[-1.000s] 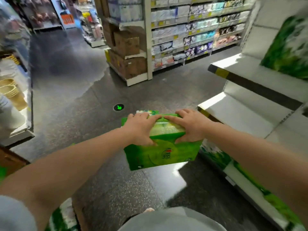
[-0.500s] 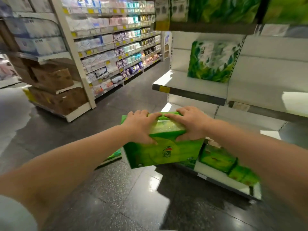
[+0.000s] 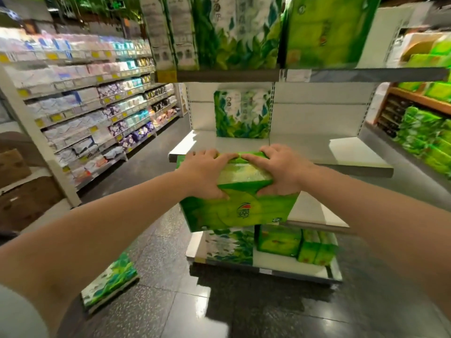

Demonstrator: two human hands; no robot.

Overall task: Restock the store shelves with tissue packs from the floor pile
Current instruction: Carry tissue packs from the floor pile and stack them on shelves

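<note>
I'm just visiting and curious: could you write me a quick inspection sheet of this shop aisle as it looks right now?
Surface: dark glossy floor.
Job's things: green tissue pack held before the middle shelf, which holds one leafy pack.
Clutter: leafy pack on floor.
Hands: left hand and right hand both grip the green pack's top.
Cables: nothing seen.
Surroundings: stocked aisle shelves at left, blurred.

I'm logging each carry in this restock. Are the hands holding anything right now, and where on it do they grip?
Yes: both hands grip one green tissue pack by its top, left hand at the left end, right hand at the right, thumbs on the near face.
</note>
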